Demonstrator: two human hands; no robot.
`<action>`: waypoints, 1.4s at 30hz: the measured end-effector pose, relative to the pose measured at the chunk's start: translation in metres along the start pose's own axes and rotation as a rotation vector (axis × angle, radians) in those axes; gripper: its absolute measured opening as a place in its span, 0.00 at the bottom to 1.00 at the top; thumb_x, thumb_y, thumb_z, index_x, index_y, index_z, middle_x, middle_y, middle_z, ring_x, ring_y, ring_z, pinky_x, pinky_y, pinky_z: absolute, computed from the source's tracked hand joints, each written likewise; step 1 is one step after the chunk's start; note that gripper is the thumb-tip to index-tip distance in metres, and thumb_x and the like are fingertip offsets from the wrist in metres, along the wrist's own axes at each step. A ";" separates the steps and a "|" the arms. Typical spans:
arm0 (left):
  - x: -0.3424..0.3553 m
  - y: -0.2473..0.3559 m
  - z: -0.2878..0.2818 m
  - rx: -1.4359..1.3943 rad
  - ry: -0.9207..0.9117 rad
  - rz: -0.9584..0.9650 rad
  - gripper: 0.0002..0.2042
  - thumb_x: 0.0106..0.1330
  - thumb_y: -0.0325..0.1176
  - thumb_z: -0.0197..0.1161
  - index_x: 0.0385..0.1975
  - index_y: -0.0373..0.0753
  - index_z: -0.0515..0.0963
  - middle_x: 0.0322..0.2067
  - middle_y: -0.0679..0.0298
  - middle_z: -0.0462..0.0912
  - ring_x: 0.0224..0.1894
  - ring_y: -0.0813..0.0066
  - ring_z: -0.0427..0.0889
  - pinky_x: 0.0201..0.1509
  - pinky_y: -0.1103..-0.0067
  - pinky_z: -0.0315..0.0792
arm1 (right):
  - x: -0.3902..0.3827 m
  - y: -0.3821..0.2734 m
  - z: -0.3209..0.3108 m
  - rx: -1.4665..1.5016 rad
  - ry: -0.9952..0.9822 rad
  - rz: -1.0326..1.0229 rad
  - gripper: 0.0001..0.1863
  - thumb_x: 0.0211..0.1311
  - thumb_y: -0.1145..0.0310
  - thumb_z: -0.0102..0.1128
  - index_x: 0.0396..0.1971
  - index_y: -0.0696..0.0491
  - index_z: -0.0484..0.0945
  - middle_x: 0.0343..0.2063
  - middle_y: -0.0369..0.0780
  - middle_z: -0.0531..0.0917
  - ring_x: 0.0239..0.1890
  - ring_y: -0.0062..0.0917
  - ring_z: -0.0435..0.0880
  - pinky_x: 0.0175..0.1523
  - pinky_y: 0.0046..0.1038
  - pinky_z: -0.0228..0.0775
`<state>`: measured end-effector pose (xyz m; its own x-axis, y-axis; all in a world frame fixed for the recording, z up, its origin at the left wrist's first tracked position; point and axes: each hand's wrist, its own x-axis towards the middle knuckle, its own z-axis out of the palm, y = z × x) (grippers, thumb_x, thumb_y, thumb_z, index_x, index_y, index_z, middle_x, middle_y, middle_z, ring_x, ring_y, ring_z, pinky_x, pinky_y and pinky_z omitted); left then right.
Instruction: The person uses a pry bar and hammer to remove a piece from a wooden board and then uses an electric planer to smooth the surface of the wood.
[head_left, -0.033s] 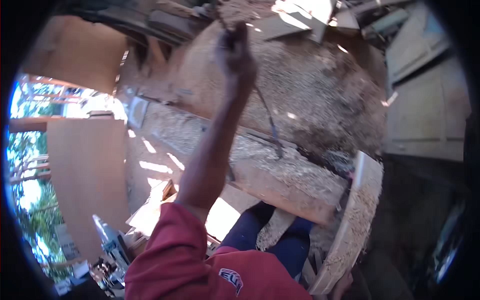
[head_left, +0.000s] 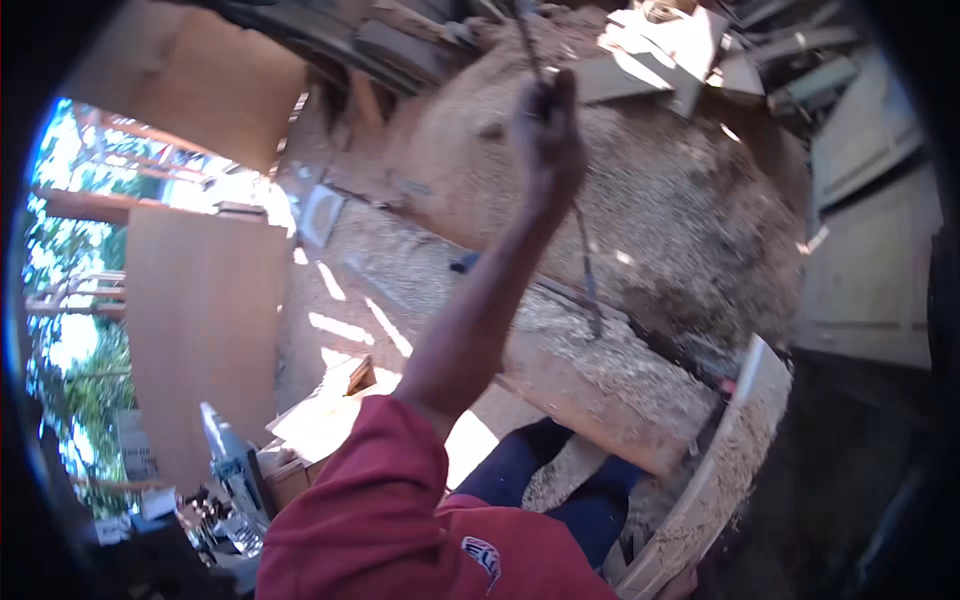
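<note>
My left hand [head_left: 548, 135] is raised over the workbench, closed around a thin dark cord [head_left: 586, 262]. One stretch of the cord rises above the fist; below, it hangs to the shavings on the bench. Motion blurs the fingers somewhat. Down at the lower right, a pale, slightly curved wooden board [head_left: 715, 480] stands slanted past the bench's end, wood shavings clinging to its face. My right hand [head_left: 682, 584] is at the board's lower end, mostly cut off by the picture's edge, and its fingers are hidden. The long wooden bench [head_left: 600, 405] lies under a layer of shavings.
A heap of sawdust [head_left: 660, 200] spreads behind the bench. Wood offcuts [head_left: 640, 75] lie at the back, and panels [head_left: 870, 240] lean at the right. Plywood sheets [head_left: 205, 340] stand at the left, above a grey-blue power tool [head_left: 232, 460]. A small blue thing [head_left: 465, 262] sits on the bench.
The whole view has shifted, so the scene sits further right and slightly lower. My left hand still grips the cord, and the board stays at the bench's end.
</note>
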<state>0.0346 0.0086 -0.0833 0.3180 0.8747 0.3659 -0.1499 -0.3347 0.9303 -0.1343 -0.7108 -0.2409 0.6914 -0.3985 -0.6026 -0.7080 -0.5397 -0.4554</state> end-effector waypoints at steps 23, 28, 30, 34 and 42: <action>-0.022 0.006 -0.022 -0.001 0.040 -0.076 0.22 0.76 0.51 0.51 0.22 0.44 0.62 0.16 0.73 0.57 0.17 0.81 0.58 0.22 0.79 0.56 | -0.162 0.029 0.391 0.516 -0.838 0.604 0.27 0.68 0.48 0.60 0.52 0.55 0.72 0.45 0.43 0.80 0.45 0.34 0.86 0.41 0.33 0.81; -0.030 0.007 -0.035 -0.069 -0.029 -0.102 0.23 0.77 0.50 0.51 0.20 0.45 0.60 0.16 0.73 0.57 0.16 0.82 0.56 0.23 0.79 0.56 | -0.120 0.035 0.327 0.446 -0.506 0.439 0.17 0.69 0.54 0.59 0.44 0.52 0.74 0.34 0.38 0.82 0.32 0.23 0.85 0.28 0.24 0.77; -0.022 0.014 -0.040 -0.098 -0.060 -0.071 0.23 0.77 0.49 0.50 0.20 0.44 0.60 0.16 0.73 0.57 0.17 0.82 0.55 0.24 0.79 0.56 | -0.055 0.042 0.284 0.653 -0.074 0.419 0.24 0.66 0.45 0.60 0.51 0.46 0.70 0.42 0.37 0.77 0.43 0.25 0.78 0.41 0.33 0.73; -0.016 0.017 -0.046 -0.053 -0.053 -0.047 0.23 0.77 0.51 0.49 0.21 0.44 0.60 0.16 0.73 0.57 0.17 0.81 0.56 0.24 0.79 0.54 | 0.060 0.011 0.232 0.952 0.052 0.260 0.24 0.65 0.49 0.63 0.54 0.43 0.69 0.42 0.34 0.76 0.44 0.23 0.75 0.43 0.31 0.70; -0.032 0.009 -0.026 -0.044 -0.120 -0.046 0.24 0.78 0.49 0.47 0.19 0.45 0.55 0.16 0.72 0.52 0.18 0.80 0.51 0.25 0.78 0.50 | 0.087 0.059 0.218 1.031 -0.129 0.289 0.27 0.62 0.58 0.68 0.59 0.48 0.71 0.45 0.36 0.80 0.44 0.27 0.79 0.44 0.34 0.74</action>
<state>-0.0012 -0.0134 -0.0871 0.4348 0.8395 0.3259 -0.1732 -0.2772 0.9451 -0.1471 -0.6156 -0.4631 0.5012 -0.2967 -0.8129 -0.6634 0.4714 -0.5811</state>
